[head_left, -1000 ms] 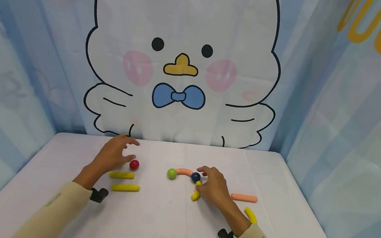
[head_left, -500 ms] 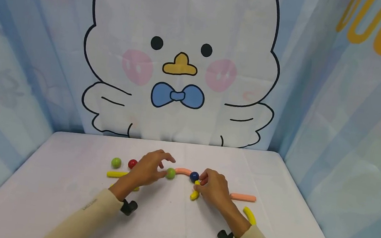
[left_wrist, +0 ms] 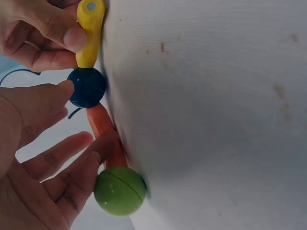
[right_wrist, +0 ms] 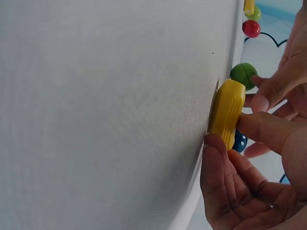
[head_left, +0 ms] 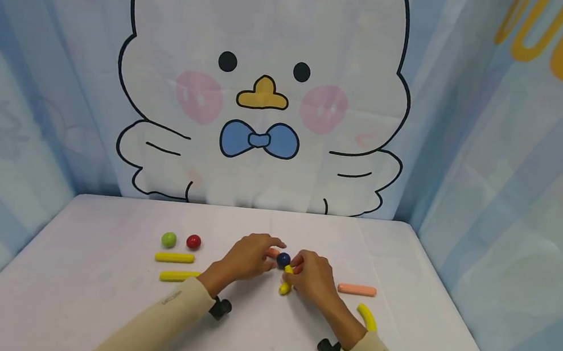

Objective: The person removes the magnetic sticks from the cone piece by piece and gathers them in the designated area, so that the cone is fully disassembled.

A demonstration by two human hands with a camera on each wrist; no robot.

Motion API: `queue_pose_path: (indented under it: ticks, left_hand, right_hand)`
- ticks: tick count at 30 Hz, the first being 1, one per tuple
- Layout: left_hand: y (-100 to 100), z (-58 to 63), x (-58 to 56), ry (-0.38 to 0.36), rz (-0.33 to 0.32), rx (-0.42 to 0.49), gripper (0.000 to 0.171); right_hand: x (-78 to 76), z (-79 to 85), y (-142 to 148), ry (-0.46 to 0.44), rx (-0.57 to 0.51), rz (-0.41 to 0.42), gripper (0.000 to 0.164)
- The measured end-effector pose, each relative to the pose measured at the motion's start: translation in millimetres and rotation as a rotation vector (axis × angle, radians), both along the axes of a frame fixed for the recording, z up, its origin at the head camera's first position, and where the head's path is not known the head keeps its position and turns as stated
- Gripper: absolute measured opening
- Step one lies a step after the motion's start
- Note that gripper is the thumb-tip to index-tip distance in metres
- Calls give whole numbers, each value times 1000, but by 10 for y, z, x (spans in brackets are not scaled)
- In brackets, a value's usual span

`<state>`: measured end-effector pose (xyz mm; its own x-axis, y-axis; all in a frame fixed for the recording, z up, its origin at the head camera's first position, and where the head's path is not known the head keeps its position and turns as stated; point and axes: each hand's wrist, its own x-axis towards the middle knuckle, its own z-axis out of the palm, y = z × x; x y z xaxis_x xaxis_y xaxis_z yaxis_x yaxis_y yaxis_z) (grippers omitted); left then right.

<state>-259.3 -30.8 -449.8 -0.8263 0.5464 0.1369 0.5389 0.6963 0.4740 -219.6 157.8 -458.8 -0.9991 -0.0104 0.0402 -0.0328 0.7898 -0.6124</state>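
Observation:
My right hand [head_left: 313, 277] pinches a short yellow curved stick [left_wrist: 89, 43] between thumb and fingers, close over the white table. One end of that stick meets a dark blue ball [head_left: 283, 260]. From the ball an orange curved stick [left_wrist: 98, 120] runs on to a green ball [left_wrist: 120, 190], which my left hand covers in the head view. My left hand [head_left: 248, 258] is loosely spread over this chain. In the left wrist view one of its fingertips is right at the blue ball and another overlaps the orange stick.
On the left of the table [head_left: 244, 332] lie another green ball [head_left: 169, 240], a red ball [head_left: 194, 242] and two straight yellow sticks [head_left: 174, 257]. At the right are a straight orange stick [head_left: 357, 290] and a curved yellow one [head_left: 367, 317]. A printed curtain [head_left: 255, 178] stands behind.
My left hand has moved right, from beside the red ball past the green ball to the orange stick and blue ball. My right hand keeps its pinch on the yellow curved stick.

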Motion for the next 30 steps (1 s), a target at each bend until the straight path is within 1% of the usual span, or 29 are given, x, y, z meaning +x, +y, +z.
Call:
queue_pose_path:
  ticks: [3,7,13,18,21,24,30]
  left_hand:
    - [41,-14,-24,-3,-10,-17,43]
    - [87,-35,-44,-18,-24,-19,34]
    - [120,-60,-42,-34,-8,-1,24]
    - [124,-44,-26,-21,-42,9,21]
    - [121,-36,-25,10,-66,-3,20]
    - [115,-40,-29,33,-71,-18,17]
    - [120,-65,-32,13,-46,-10,13]
  right_hand:
    - [8,14,-10,-6,1,1,25]
    - [13,24,-26,-23,2,4,25]
    - [37,28,-32,-32,13,26,25]
    - [49,63,3,-28,45,56,24]
    - [51,111,42,-48,49,56,23]
    - [65,186,98,-53,39,50,21]
    - [114,328,260,-14,20,24,20]
